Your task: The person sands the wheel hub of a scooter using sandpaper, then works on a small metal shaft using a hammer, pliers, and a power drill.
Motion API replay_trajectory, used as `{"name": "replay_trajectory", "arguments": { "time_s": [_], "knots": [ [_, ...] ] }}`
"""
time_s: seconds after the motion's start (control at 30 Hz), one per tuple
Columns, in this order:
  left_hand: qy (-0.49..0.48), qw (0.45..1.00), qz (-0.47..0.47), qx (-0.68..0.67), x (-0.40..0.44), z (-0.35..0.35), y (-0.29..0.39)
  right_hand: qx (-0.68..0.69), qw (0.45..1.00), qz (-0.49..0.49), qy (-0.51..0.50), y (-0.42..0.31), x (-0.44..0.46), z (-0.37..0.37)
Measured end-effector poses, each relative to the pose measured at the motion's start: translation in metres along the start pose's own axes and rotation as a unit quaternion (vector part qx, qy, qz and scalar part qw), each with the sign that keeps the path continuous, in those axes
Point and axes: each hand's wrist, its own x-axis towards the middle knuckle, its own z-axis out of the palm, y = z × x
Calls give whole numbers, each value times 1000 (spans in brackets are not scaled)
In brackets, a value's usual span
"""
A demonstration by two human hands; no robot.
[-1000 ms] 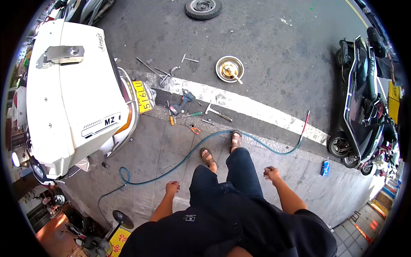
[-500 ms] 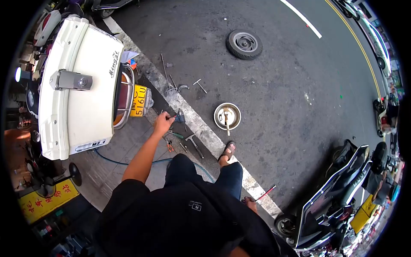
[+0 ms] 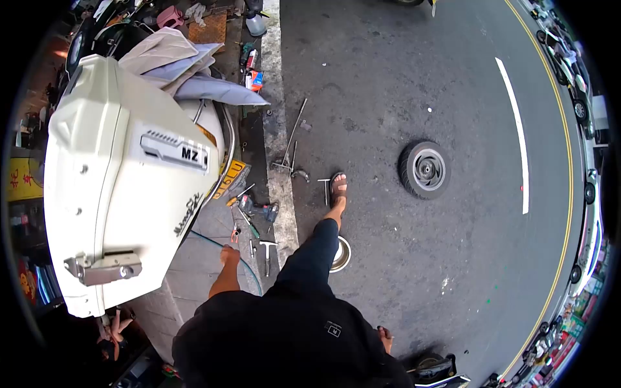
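My left hand [image 3: 229, 255] hangs low beside the blue hose [image 3: 251, 271], its fingers loosely curled and no object showing in it. A cordless power driver [image 3: 262, 210] lies on the pavement ahead of that hand. Around it lie orange-handled pliers [image 3: 235, 233], a green-handled tool [image 3: 249, 224] and a hammer [image 3: 267, 257]. My right hand [image 3: 385, 337] is down at my other side with fingers curled; what it holds, if anything, is too small to make out. My sandalled foot [image 3: 338, 189] stands beside a T-handle wrench [image 3: 326, 191].
A scooter with a white top box [image 3: 155, 168] and yellow plate [image 3: 229, 181] stands close on the left. A loose wheel [image 3: 425, 170] lies on the road. My leg partly covers a metal basin [image 3: 345, 253]. Long tools [image 3: 294, 139] lie by the white line.
My view has turned and I have stepped forward past the basin. My left hand has moved away from the driver, which lies on the ground. The red rod by my right hand is out of sight.
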Motion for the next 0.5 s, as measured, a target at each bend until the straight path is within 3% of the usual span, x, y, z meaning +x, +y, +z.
{"name": "replay_trajectory", "arguments": {
  "time_s": [0.07, 0.1, 0.13, 0.17, 0.2, 0.23, 0.27, 0.3, 0.33, 0.5],
  "knots": [
    [-22, 999, 33, -25, 13, 25, 100, -185, 980, -69, 38, 15, 54, -33],
    [-46, 998, 42, -11, -12, 36, 109, -236, 968, -71, 48, 13, 63, -50],
    [-16, 988, 146, -49, -9, 47, 175, -250, 964, -66, 53, 0, 68, -54],
    [-85, 957, 242, -139, -19, 15, 255, -251, 965, -71, 1, -62, 88, -5],
    [-71, 922, 341, -168, -31, -29, 338, -239, 970, -52, 2, -126, 76, 26],
    [-46, 871, 418, -254, -44, -69, 406, -146, 988, -36, -35, -224, 46, 62],
    [-62, 818, 457, -344, -51, -110, 467, -42, 998, 15, -47, -262, 73, 66],
    [-180, 776, 428, -427, -45, -145, 518, 6, 998, 3, -61, -307, 84, 79],
    [-230, 727, 430, -483, -28, -164, 566, 0, 1000, -12, -25, -347, 89, 103],
    [-213, 724, 350, -555, 56, -266, 701, -148, 987, -38, -49, -476, 120, 182]
  ]
}}
